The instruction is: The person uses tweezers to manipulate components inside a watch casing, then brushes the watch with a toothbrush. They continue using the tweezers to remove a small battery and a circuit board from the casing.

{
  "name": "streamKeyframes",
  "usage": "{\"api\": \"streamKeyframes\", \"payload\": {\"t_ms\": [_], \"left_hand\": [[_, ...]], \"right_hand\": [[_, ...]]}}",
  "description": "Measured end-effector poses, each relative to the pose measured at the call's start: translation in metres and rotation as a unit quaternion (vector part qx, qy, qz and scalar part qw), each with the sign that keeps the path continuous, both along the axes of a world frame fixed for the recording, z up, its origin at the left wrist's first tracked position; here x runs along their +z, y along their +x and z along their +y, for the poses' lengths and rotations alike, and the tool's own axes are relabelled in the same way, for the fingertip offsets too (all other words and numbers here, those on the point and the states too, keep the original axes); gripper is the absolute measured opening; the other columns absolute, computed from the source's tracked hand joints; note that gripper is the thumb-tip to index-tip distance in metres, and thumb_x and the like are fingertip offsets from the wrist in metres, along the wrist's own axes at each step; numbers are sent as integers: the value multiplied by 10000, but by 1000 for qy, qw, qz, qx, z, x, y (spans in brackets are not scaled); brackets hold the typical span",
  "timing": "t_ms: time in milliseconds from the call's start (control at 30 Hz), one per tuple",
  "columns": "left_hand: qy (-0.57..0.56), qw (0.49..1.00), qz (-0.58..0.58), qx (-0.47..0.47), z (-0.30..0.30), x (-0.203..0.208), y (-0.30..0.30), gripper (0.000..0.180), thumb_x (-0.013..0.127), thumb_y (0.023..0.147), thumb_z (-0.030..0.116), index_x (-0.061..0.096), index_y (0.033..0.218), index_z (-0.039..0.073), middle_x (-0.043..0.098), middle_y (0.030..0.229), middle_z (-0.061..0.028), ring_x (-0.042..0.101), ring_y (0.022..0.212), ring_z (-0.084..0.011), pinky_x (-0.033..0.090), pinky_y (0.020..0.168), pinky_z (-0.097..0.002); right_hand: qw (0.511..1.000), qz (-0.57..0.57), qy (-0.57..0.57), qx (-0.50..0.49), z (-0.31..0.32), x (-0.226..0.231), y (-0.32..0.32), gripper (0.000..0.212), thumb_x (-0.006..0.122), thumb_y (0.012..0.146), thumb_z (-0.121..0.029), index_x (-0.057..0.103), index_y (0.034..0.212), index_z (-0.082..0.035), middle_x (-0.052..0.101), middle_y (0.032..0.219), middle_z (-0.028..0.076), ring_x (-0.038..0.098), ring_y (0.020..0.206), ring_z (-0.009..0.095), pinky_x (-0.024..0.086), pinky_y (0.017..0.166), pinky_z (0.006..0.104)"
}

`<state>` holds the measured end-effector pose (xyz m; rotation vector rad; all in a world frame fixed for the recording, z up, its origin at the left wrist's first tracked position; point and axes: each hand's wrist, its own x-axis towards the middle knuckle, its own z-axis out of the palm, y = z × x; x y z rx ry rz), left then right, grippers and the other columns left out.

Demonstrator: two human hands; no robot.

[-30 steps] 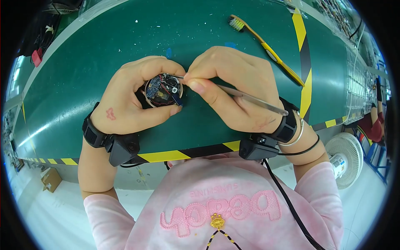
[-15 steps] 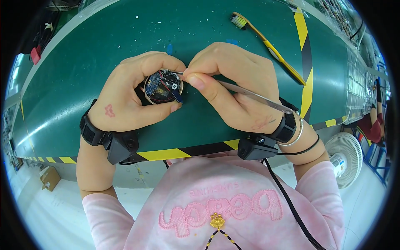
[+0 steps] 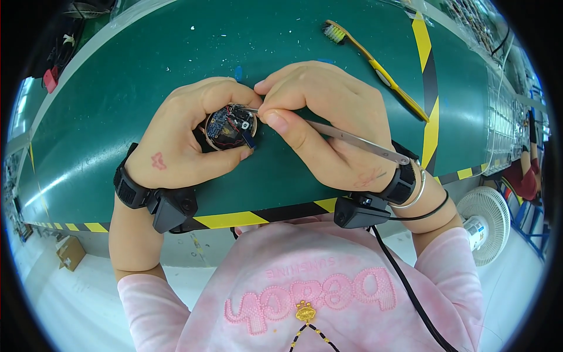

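Note:
Between the thumb and fingers of my left hand (image 3: 176, 129) sits a small round electronic device (image 3: 226, 132), its inside facing up. A blue circuit board, thin red wires and a dark blue block at its lower right edge show in it. My right hand (image 3: 331, 117) is closed in a pinch round a pair of metal tweezers (image 3: 358, 141). Their tip reaches in at the upper right of the device, among the wires; whether it grips a wire is too small to tell. The back end of the tweezers rests near my right wrist.
A yellow toothbrush (image 3: 381, 73) with dark and pale bristles lies on the green mat (image 3: 281, 35), right of my hands. White crumbs and a blue scrap (image 3: 238, 73) are scattered beyond them. Striped tape (image 3: 252, 218) runs along the near edge. A white fan (image 3: 484, 226) stands at the right.
Both hands have shifted slightly toward me with the device. My right fingers have spread a little, and the tweezers' tip now reaches further in over the device's upper part.

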<state>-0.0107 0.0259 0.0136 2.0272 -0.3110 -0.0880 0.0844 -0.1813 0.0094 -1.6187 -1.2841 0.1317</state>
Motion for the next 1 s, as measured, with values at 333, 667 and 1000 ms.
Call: {"api": "streamKeyframes", "payload": {"t_ms": [333,667,1000], "left_hand": [[56,998,-15,-12,-2,1,1,401,741,639,30,636,1026,27,630,870,-115,617,791,-302,488,716,-357],[31,999,-25,0,-4,2,1,404,743,620,-4,634,1007,20,635,877,-120,618,793,-298,490,720,-347],[-35,999,16,0,-1,2,1,386,759,642,14,632,1006,22,647,905,-102,636,808,-258,492,726,-318]], "right_hand": [[999,44,-30,11,-1,2,1,49,661,872,-10,617,854,0,653,812,104,679,837,294,532,749,352],[997,-54,43,-30,8,-5,-10,112,693,790,23,594,826,-17,610,742,107,669,747,296,569,700,359],[998,-36,51,-31,6,-5,-9,89,689,821,2,601,827,-14,617,747,103,687,785,298,571,721,361]]}}
